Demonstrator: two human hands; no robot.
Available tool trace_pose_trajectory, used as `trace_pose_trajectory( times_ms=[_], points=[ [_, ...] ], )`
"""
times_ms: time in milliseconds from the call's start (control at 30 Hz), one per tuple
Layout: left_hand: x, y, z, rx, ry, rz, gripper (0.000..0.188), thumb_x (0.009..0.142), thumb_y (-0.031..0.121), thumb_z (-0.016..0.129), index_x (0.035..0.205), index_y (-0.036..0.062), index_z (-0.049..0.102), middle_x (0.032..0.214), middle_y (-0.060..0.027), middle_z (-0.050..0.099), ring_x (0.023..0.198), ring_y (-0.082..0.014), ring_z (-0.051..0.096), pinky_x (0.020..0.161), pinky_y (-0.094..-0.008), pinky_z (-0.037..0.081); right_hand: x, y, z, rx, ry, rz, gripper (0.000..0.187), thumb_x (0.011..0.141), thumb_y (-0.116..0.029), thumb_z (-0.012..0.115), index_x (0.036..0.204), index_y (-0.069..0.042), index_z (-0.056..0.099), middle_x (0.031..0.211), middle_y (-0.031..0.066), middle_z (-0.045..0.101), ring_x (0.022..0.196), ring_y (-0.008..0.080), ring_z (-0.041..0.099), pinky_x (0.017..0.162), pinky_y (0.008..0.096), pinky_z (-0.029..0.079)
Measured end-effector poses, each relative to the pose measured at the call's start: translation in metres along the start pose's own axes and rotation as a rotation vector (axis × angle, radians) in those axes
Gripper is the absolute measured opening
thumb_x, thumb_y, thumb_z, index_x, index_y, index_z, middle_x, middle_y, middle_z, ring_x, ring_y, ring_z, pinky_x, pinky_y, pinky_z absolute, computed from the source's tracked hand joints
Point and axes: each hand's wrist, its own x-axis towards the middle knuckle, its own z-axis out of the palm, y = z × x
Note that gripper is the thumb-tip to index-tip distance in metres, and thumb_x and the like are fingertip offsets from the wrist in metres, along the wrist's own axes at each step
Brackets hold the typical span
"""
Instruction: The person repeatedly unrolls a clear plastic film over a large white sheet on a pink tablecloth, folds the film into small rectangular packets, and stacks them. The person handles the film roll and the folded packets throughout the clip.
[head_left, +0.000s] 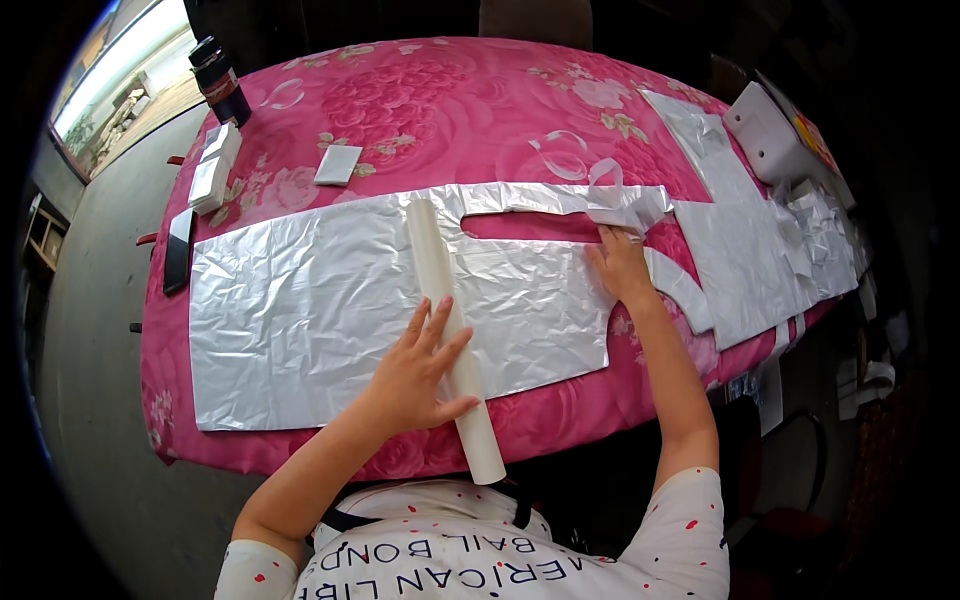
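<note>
A thin, shiny white plastic sheet (pixel 300 300) lies flat and creased across the table, with a long rounded slot cut into its right part. Across its middle rests a white roll (pixel 432 250), slanting toward me, its near end past the table edge. My left hand (pixel 425 365) lies on the roll with fingers spread. My right hand (pixel 622 262) touches the sheet's right end beside the slot, fingers apart and the tips partly hidden at a bunched flap (pixel 635 208). A curved white strip (pixel 680 290) lies just right of that wrist.
A pink floral tablecloth (pixel 400 100) covers the table. More plastic sheets (pixel 740 265) and crumpled plastic (pixel 825 240) lie at the right, near a white box (pixel 760 130). At the left are a dark jar (pixel 220 85), white packets (pixel 212 170), a phone (pixel 179 250) and a small folded square (pixel 338 165).
</note>
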Motion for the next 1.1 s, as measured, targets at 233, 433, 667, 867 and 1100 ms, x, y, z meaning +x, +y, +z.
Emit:
trace_pose_trajectory(
  times_ms=[233, 433, 667, 867, 1100],
  points=[
    [0.003, 0.002, 0.006, 0.017, 0.015, -0.006, 0.072, 0.07, 0.046, 0.065, 0.128, 0.0072, 0.047, 0.146, -0.0243, 0.019, 0.135, -0.0469, 0.013, 0.104, -0.0491, 0.029, -0.019, -0.011, -0.012, 0.151, 0.006, 0.107, 0.046, 0.082, -0.015, 0.057, 0.122, 0.005, 0.047, 0.121, 0.023, 0.053, 0.114, 0.0368, 0.049, 0.098, 0.0437, 0.037],
    [0.004, 0.003, 0.006, -0.006, -0.003, -0.023, 0.071, 0.068, 0.042, 0.067, 0.127, 0.0075, 0.047, 0.147, -0.0235, 0.017, 0.136, -0.0461, 0.011, 0.105, -0.0492, 0.028, -0.058, -0.061, 0.001, 0.157, -0.108, -0.15, 0.047, 0.088, -0.022, 0.05, 0.127, 0.003, 0.045, 0.136, 0.0196, 0.041, 0.129, 0.0314, 0.036, 0.108, 0.0378, 0.025],
    [0.002, 0.002, 0.003, -0.047, -0.008, -0.023, 0.071, 0.07, 0.042, 0.067, 0.128, 0.0078, 0.046, 0.147, -0.0231, 0.016, 0.136, -0.045, 0.011, 0.105, -0.0491, 0.027, -0.068, 0.067, -0.005, 0.027, 0.108, 0.168, 0.042, 0.089, -0.017, 0.047, 0.125, 0.004, 0.049, 0.13, 0.0214, 0.047, 0.124, 0.0347, 0.042, 0.105, 0.0386, 0.031],
    [0.001, 0.001, 0.003, -0.049, -0.003, -0.021, 0.07, 0.071, 0.044, 0.065, 0.129, 0.0077, 0.046, 0.147, -0.0228, 0.016, 0.136, -0.0448, 0.01, 0.106, -0.0492, 0.026, -0.077, 0.099, -0.005, -0.176, 0.207, 0.258, 0.035, 0.087, -0.013, 0.05, 0.118, 0.003, 0.055, 0.122, 0.0216, 0.054, 0.116, 0.0345, 0.049, 0.102, 0.0381, 0.035],
    [0.002, 0.001, 0.005, -0.042, 0.002, -0.014, 0.071, 0.071, 0.045, 0.063, 0.129, 0.0072, 0.045, 0.147, -0.0226, 0.017, 0.136, -0.0446, 0.01, 0.107, -0.0493, 0.024, -0.07, 0.038, -0.046, -0.189, 0.301, 0.165, 0.02, 0.074, -0.013, 0.069, 0.086, -0.002, 0.058, 0.078, 0.0115, 0.063, 0.072, 0.0304, 0.058, 0.069, 0.0406, 0.045]
  ],
)
